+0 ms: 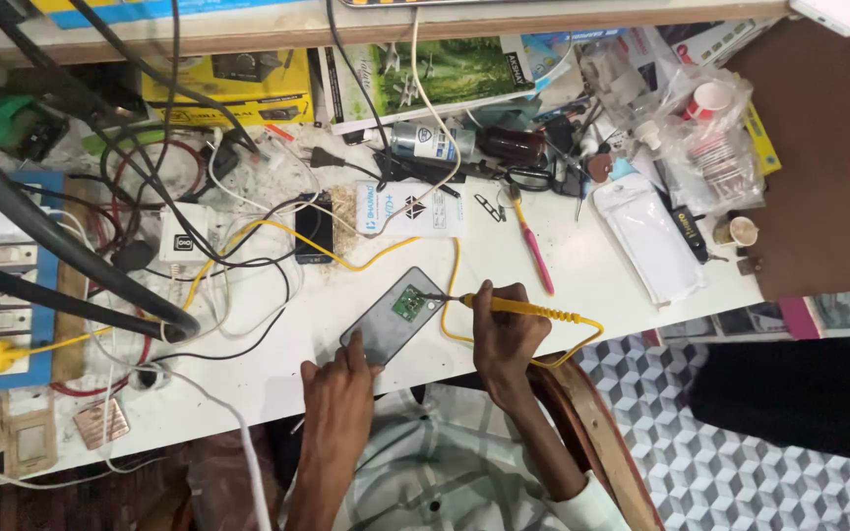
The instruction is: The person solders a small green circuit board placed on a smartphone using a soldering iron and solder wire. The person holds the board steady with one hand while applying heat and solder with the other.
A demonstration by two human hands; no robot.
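Note:
A grey opened phone (386,324) lies tilted on the white workbench (592,275), with a small green circuit board (407,302) showing near its upper end. My left hand (338,379) presses on the phone's lower left corner. My right hand (504,320) grips a yellow soldering iron (528,310) like a pen. Its dark tip touches the green board. The iron's yellow cable (346,261) loops away to the left across the bench.
Tangled black, white and red wires cover the left half of the bench. A black phone (313,228), a white packet (410,208), a pink toothbrush (533,246), plastic bags (651,236) and boxes crowd the back. A wooden chair arm (592,433) is under my right arm.

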